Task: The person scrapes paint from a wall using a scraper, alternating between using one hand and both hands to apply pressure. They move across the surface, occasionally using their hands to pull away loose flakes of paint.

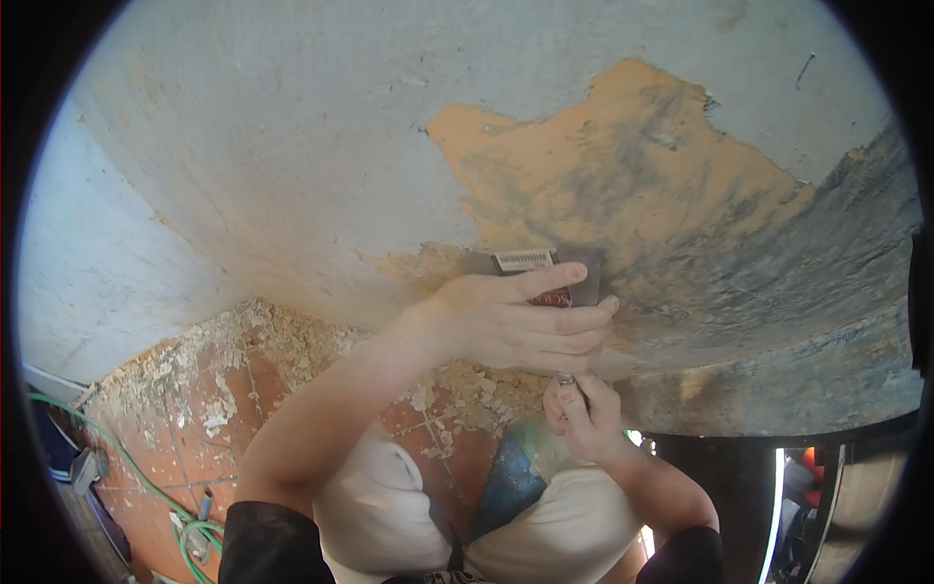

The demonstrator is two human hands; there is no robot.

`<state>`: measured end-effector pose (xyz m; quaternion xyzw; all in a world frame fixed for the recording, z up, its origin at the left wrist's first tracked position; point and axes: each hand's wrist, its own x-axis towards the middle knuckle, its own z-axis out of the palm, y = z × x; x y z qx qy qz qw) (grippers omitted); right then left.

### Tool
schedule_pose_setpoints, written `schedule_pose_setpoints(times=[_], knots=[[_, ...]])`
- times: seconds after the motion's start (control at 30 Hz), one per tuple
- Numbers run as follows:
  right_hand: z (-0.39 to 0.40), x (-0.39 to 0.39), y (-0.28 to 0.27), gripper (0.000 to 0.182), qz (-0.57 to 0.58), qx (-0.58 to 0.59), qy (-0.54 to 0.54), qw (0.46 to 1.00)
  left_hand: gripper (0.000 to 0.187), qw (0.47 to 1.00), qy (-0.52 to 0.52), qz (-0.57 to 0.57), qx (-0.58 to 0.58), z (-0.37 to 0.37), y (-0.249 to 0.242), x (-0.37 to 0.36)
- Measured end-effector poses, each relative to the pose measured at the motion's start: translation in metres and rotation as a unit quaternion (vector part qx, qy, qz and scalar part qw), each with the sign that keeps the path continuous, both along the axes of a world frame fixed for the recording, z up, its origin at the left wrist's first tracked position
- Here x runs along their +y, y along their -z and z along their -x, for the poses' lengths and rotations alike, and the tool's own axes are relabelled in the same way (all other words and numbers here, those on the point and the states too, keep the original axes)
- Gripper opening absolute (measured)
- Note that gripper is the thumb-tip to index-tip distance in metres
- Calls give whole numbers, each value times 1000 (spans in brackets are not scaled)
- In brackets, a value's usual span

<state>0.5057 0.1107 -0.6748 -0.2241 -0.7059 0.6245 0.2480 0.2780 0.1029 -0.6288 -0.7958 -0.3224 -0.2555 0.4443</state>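
The scraper (545,268), a flat metal blade with a barcode label at its top edge, is pressed flat against the wall (292,146), at the lower edge of the stripped area. The left hand (516,321) lies over the blade, fingers spread along its face and bearing it onto the surface. The right hand (584,414) sits directly below, fist closed around what appears to be the tool's handle; the handle itself is mostly hidden by the fingers.

Condition of the surface: a large irregular patch of orange undercoat (623,165) is exposed across the centre and right of the wall, grading into grey-blue bare render (827,263) further right and along the lower edge. The pale paint remains intact over the upper portion and the whole left side. A ragged paint margin runs left of the blade, where flaking is visible. Judged from this, the stripping is partly done, with the greater share of painted area untouched.

Below, the tiled floor (175,477) along the wall's foot carries a thick scatter of paint flakes (282,336). A green hose (117,448) trails across the floor at the lower left. The person's knees, in light trousers (379,506), show at the bottom edge.
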Motion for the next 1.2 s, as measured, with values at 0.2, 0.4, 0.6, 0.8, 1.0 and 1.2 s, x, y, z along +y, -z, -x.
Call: schedule_pose_setpoints(times=[0.2,0.4,0.6,0.8,1.0,1.2], knots=[[6,-1,17,23,7,-6,-32,999,14,995,-12,58,79,-2,-1,-3],[19,-10,6,23,-35,-27,-6,999,15,998,-36,18,42,4,-4,-5],[16,-3,19,20,-75,-70,-17,995,14,993,-30,60,95,1,7,-3],[25,-14,-8,20,26,-50,-13,998,14,996,-65,35,46,8,-11,-13],[31,-8,26,23,-112,-22,3,993,20,991,-63,62,99,5,13,-12],[43,-11,-8,28,-68,-32,11,997,31,997,-57,-42,12,17,6,-5]])
